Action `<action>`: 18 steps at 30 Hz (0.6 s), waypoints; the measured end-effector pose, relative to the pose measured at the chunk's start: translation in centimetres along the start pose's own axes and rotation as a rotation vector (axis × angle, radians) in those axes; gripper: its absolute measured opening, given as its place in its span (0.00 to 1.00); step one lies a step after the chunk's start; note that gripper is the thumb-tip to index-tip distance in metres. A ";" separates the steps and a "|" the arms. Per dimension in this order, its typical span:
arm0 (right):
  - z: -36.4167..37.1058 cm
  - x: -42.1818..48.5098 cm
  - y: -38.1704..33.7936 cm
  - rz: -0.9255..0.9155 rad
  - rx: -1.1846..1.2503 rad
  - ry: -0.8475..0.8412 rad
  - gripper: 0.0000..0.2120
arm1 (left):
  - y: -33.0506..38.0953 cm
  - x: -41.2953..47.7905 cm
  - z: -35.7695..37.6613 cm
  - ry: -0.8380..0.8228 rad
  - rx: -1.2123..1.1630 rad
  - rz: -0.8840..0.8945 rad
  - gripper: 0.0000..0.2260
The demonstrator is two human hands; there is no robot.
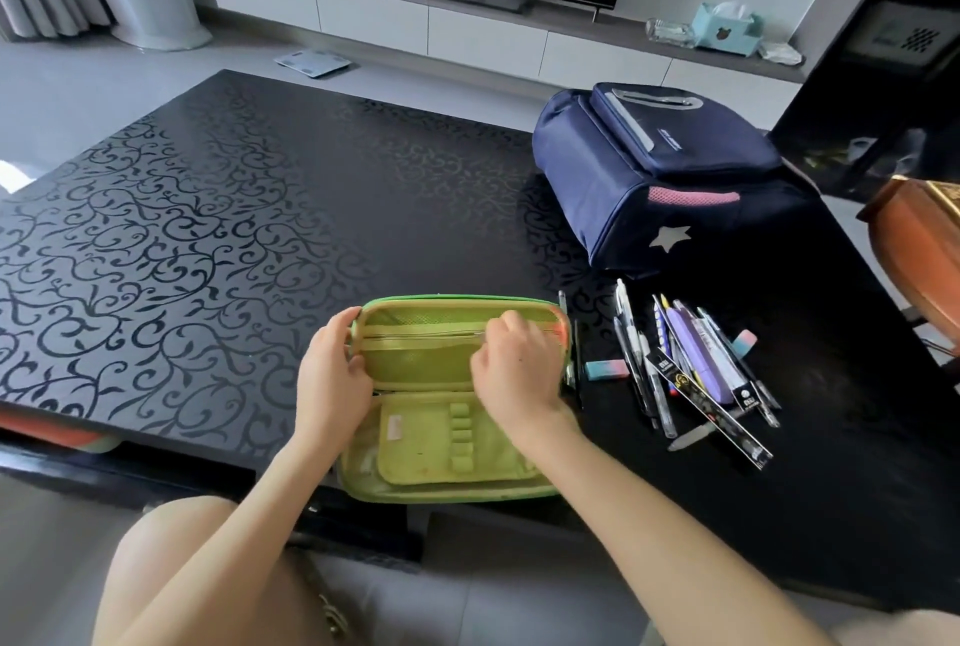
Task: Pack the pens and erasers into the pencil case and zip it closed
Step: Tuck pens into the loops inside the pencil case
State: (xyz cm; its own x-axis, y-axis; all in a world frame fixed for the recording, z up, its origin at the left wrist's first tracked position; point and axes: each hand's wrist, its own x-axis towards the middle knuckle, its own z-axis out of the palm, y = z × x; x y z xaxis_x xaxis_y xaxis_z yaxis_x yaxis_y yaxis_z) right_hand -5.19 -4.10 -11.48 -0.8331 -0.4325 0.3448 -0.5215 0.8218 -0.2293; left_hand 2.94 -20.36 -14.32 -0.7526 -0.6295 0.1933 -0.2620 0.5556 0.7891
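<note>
Bench (208, 209): dark, patterned, carries every item.

Backpack (660, 178): navy, lying well beyond the right fingers and not in use.

Pencil case (447, 443): green, spread open flat at the near edge of the bench, with both hands on its far half. No pen or eraser is seen inside.

Pens (691, 365): a loose heap to the right of the right fingers, apart from the case.

Erasers: one (607, 369) lies just right of the right fingers, beside the case. A second (744, 340) lies on the far side of the heap.

Step in hand, as judged: readying the case, with packing not begun. The next move calls for the right hand to let go, reach right, gather pens and lay them lengthwise in the case.

Left hand (332, 365): fingers curled round the left end of the case's far half, steadying it.

Right hand (511, 365): fingers drawn together, pinching at the inner zip (426, 333); the pull itself is hidden beneath them
</note>
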 end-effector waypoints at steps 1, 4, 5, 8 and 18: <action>-0.8 0.0 2.1 0.039 -0.031 0.051 0.04 | 0.1 0.1 0.1 0.013 0.001 -0.010 0.26; -3.0 -0.8 7.7 0.113 -0.118 0.090 0.07 | 0.7 0.1 0.3 0.014 0.055 0.012 0.25; -3.7 -1.2 9.4 0.137 -0.132 0.109 0.07 | 0.8 0.0 0.3 0.006 0.076 0.023 0.25; -5.9 -2.9 14.7 0.328 -0.257 0.035 0.09 | 1.2 -0.1 0.4 0.008 0.188 0.081 0.24; -7.8 -5.5 19.5 0.607 -0.022 -0.122 0.12 | 2.4 0.5 2.9 -0.115 0.663 0.432 0.05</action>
State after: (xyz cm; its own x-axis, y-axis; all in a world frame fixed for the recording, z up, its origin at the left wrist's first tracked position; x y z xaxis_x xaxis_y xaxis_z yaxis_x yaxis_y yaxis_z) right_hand -9.32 17.19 -10.77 -0.9957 0.0767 0.0514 0.0554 0.9416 -0.3322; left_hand 0.24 -17.79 -14.04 -0.9176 -0.2448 0.3132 -0.2103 0.9675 0.1401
